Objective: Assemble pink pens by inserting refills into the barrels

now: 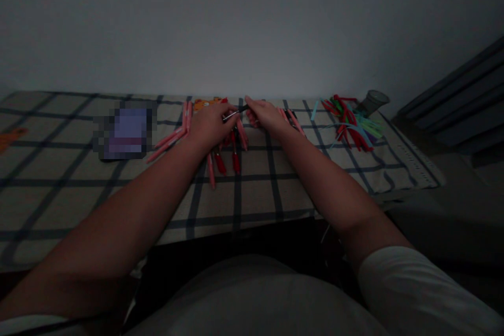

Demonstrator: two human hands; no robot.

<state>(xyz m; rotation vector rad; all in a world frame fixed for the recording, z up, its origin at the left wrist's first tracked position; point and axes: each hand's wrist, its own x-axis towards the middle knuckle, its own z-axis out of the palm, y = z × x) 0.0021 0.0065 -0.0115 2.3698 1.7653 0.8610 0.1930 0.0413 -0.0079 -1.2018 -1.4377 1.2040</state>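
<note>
"Along the right edge, that checked tablecloth (pixel 255 199) has lettering (pixel 415 164). Readable?"

"Too blurred. Far centre, the left hand (pixel 208 123) and right hand (pixel 268 115), near pink sticks (pixel 189 113), both pinch one slim dark rod (pixel 236 113)."

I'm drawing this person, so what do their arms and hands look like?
The left hand and right hand wear no gloves, and the forearms are bare. The right sleeve is pale, short and creased; the left sleeve barely shows.
</note>
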